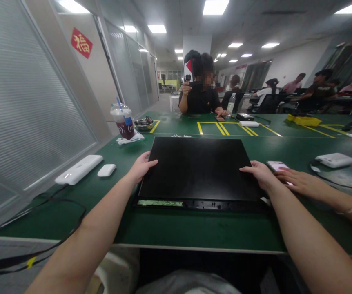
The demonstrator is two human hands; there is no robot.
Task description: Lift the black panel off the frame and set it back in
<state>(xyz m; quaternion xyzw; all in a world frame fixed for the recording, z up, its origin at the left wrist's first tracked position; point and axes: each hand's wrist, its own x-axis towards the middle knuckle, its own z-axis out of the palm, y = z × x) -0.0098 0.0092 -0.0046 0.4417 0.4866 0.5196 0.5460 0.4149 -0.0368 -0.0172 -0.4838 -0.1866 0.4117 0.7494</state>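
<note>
Your left hand (pixel 141 166) and right hand (pixel 261 173) are gripping the black panel (pixel 197 167) at opposite sides, ideally balancing it evenly (thumbs pressing lightly)!

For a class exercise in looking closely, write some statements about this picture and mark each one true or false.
1. The left hand and right hand hold opposite sides of the black panel. True.
2. The cup stands to the right of the panel. False: it stands to the left.
3. A green strip shows at the panel's near edge. True.
4. The white case sits on top of the long white box. False: they lie side by side, apart.
5. The bottle is lying on its side. False: it stands upright.
6. Another person's hand is at the phone. True.
</note>
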